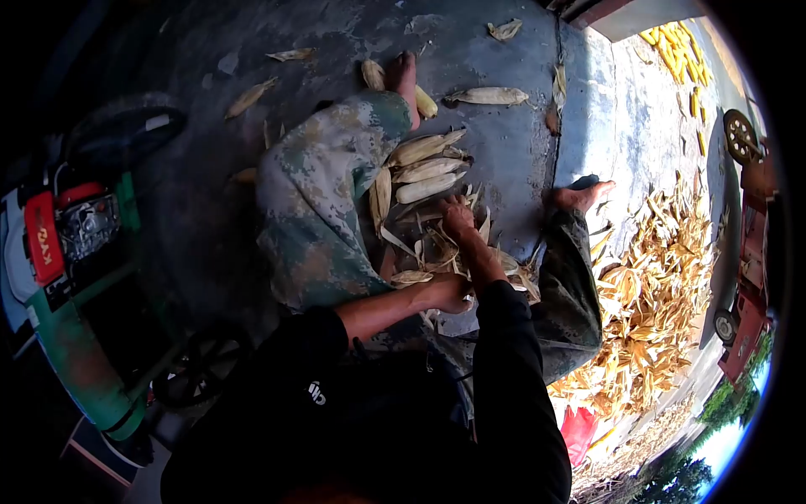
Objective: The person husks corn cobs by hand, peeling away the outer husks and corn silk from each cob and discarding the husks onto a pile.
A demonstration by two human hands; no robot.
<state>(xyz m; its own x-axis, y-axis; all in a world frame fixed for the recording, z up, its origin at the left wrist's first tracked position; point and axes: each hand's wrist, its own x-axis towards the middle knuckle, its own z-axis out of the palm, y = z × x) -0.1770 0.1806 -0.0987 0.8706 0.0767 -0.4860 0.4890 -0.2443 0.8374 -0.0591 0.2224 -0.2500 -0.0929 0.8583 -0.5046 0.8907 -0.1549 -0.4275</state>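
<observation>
My right hand (457, 217) reaches down between my legs, its fingers stretched out and slightly apart. Its fingertips are close to the lower end of a pale corn cob (430, 187) in husk. Beside that cob lie several more husked ears (424, 151) in a small heap. Nearer my body, my left hand (449, 292) is closed under my right forearm; what it holds, if anything, is hidden. Loose dry husks (437, 244) lie under and around both hands. A partly bared corn ear (426, 103) rests by my left foot.
A large heap of dry husks (655, 294) spreads on the right. Bare yellow cobs (676, 50) lie at the far right. On the left stands a green machine (84, 328) with a red engine (44, 235). One ear (491, 96) lies ahead; a red vehicle (747, 319) stands far right.
</observation>
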